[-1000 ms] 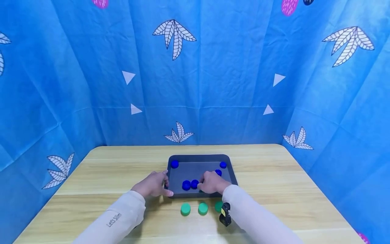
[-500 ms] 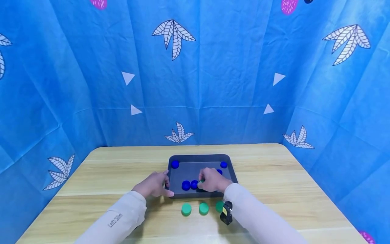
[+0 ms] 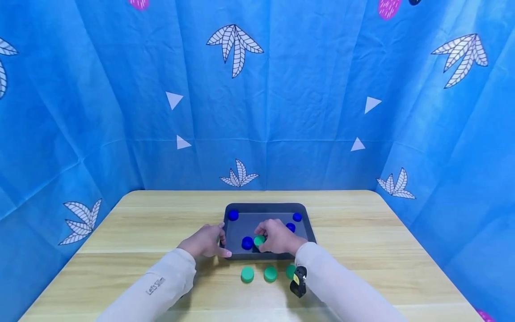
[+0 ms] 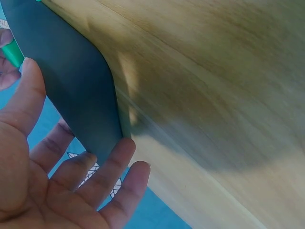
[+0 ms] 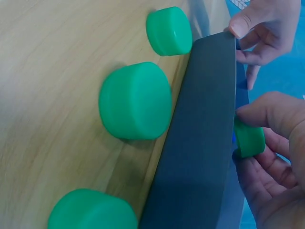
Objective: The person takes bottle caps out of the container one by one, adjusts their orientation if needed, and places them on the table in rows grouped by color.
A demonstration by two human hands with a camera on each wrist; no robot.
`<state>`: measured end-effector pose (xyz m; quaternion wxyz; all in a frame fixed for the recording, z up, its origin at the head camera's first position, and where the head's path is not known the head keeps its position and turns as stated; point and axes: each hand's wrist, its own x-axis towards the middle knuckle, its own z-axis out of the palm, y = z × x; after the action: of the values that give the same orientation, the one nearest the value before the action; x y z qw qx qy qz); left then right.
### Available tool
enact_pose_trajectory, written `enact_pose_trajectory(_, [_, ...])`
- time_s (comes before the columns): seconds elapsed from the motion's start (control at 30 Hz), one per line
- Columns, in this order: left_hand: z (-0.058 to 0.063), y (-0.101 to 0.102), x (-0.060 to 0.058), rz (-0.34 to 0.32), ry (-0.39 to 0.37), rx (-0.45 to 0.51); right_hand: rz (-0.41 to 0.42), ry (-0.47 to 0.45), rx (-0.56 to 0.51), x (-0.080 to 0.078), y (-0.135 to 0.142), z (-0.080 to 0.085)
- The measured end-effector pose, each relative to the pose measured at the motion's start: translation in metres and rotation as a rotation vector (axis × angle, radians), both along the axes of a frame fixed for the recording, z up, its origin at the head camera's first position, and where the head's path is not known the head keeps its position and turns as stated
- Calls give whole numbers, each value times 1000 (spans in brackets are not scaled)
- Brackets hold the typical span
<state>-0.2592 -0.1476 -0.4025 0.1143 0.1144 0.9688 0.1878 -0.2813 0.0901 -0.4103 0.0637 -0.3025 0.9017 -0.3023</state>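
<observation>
In the head view a dark grey tray (image 3: pixel 265 256) holds several blue bottle caps, one (image 3: pixel 247 243) near its front edge. Over the tray's front part, my right hand (image 3: pixel 277 237) pinches a green bottle cap (image 5: pixel 249 140) between thumb and fingers. A sliver of blue shows behind that cap in the right wrist view; whether the two touch, I cannot tell. My left hand (image 3: pixel 207 241) rests against the tray's front left corner, thumb at the front wall. Its fingers (image 4: pixel 112 162) spread loosely along the outside in the left wrist view.
Three more green caps, one of them in the middle (image 3: pixel 270 273), stand on the wooden table (image 3: pixel 161 223) in front of the tray. The right forearm partly covers the rightmost. A blue patterned cloth (image 3: pixel 265 112) hangs behind and at both sides.
My right hand has shifted slightly left with the green cap, which now covers the spot where a second blue cap showed beside the first. The left hand stays at the tray corner.
</observation>
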Motion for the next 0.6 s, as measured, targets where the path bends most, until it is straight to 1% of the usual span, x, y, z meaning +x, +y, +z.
enact_pose_trajectory(0.23, [0, 0, 0, -2, 2, -15, -7, -2, 10, 2, -5, 5])
enact_pose_trajectory(0.43, [2, 1, 0, -2, 4, -21, 10, 13, 8, 5, -7, 7])
enact_pose_trajectory(0.6, [4, 2, -1, -1, -3, -25, 39, 42, 16, 7, -11, 11])
